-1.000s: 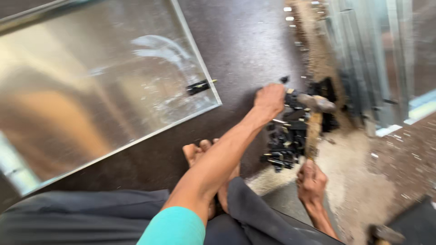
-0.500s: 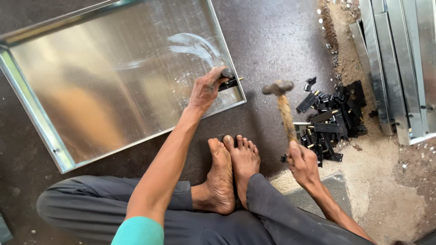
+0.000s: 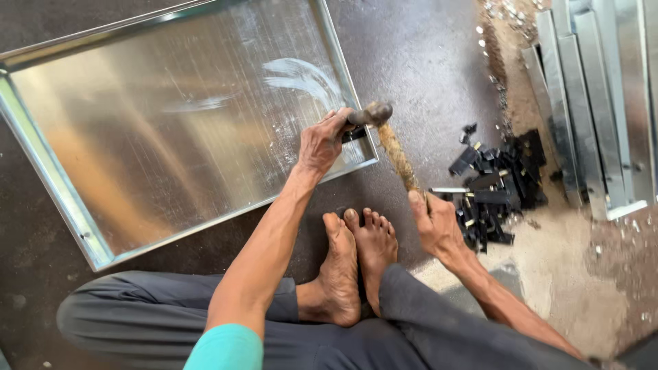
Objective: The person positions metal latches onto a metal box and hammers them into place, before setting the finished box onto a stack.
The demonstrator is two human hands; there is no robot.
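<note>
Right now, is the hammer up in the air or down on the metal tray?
Down. The hammer head sits at the metal tray's right rim, beside the left hand. The right hand grips its handle.

We look down on a dark, scuffed floor (image 3: 425, 55) where a heap of small black plastic fittings (image 3: 495, 185) lies just beside a patch of pale sandy grit (image 3: 548, 267). At the right edge we see long galvanised metal channels (image 3: 589, 89) stacked side by side, with small bright specks scattered near their upper ends. Bare feet (image 3: 356, 260) rest sole to sole below centre, between grey trouser legs (image 3: 137, 322) and a turquoise sleeve (image 3: 226, 349).
</note>
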